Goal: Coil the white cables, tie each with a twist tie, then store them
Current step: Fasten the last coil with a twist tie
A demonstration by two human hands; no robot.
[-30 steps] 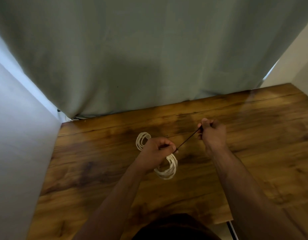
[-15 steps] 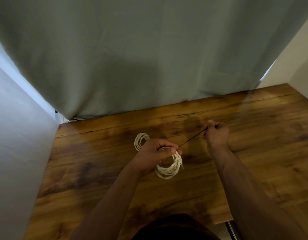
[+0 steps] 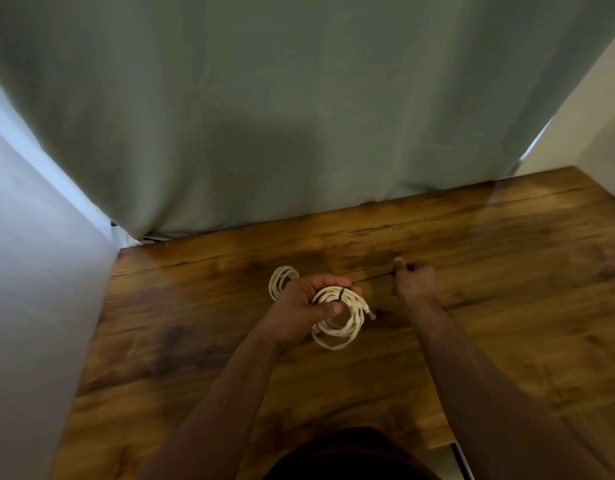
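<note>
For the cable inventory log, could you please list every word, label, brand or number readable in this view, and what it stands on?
None: no readable text anywhere.
The white cable coil, its connector, the black twist tie, the wooden table and the curtain show no lettering.

Both bare forearms reach forward from the lower edge of the view, the left from lower centre, the right from the lower right corner. Left hand [image 3: 304, 304]: palm turned upward, fingers curled round a coil [image 3: 340, 318], thumb lying across its near side, so the coil hangs partly below the hand. Right hand [image 3: 415, 280]: held beyond and to the right of the left, well apart from it, fingers closed in a pinch on the end of a tie [image 3: 372, 278].
</note>
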